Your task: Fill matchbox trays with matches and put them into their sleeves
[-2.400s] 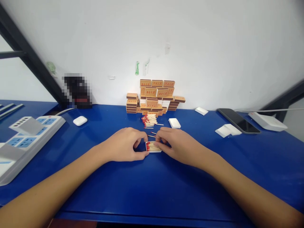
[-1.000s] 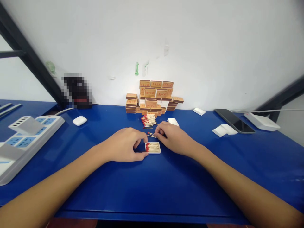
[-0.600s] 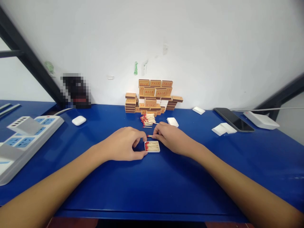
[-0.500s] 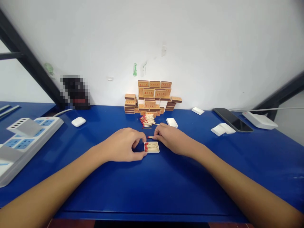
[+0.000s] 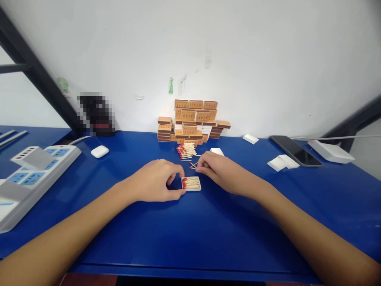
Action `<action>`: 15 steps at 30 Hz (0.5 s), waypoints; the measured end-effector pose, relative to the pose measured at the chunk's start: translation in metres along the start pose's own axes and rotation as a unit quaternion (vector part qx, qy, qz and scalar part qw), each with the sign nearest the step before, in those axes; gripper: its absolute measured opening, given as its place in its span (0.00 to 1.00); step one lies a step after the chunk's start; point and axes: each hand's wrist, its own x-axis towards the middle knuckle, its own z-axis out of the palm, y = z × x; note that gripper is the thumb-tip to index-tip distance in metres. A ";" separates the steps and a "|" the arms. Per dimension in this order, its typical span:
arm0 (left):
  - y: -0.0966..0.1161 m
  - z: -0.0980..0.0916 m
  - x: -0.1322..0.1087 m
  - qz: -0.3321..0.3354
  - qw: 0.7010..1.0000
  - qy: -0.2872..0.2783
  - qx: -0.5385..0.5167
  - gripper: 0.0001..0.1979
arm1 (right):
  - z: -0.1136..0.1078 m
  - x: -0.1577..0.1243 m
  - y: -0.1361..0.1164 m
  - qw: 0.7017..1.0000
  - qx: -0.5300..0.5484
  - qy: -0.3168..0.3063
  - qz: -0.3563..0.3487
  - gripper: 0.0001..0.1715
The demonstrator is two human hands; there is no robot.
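A small white matchbox tray [image 5: 192, 190] lies on the blue table, partly filled with red-tipped matches [image 5: 191, 183]. My left hand [image 5: 157, 180] holds it at the left end, index finger at the far corner and thumb at the near corner. Just beyond the tray, my right hand [image 5: 218, 171] pinches thin matches [image 5: 193, 166] between thumb and fingers. Two sticks appear to cross at the fingertips, their right ends hidden. Farther back lies a loose pile of matches [image 5: 186, 151], heads mostly to the left.
Stacked matchboxes [image 5: 188, 115] stand against the wall. A white tray [image 5: 217, 151] sits behind my right hand. Rightward are white box pieces [image 5: 282, 162], another white piece [image 5: 250, 138] and a phone [image 5: 294, 150]. Leftward are an earbud case [image 5: 100, 151] and a power strip [image 5: 67, 157].
My right hand has moved slightly away from the tray, toward the match pile. The matches at its fingertips now sit at crossing angles. My left hand stays at the tray.
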 end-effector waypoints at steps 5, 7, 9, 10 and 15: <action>0.001 -0.001 0.002 0.001 1.000 0.000 0.000 0.12 | 0.000 -0.009 -0.015 0.998 0.020 -0.043 -0.045 0.11; 0.001 -0.001 0.002 -0.001 1.000 0.000 0.001 0.12 | 0.000 -0.008 -0.017 0.998 0.028 -0.039 -0.050 0.13; 0.001 -0.001 0.002 -0.001 1.000 0.000 0.004 0.12 | 0.001 -0.005 -0.015 0.998 0.034 -0.010 -0.050 0.13; 0.001 -0.001 0.002 0.000 1.000 -0.001 0.004 0.13 | 0.002 -0.003 -0.011 0.998 0.030 0.014 -0.045 0.12; 0.000 0.000 0.001 0.005 1.000 0.003 0.000 0.13 | 0.009 0.008 0.013 0.993 -0.028 0.103 -0.049 0.06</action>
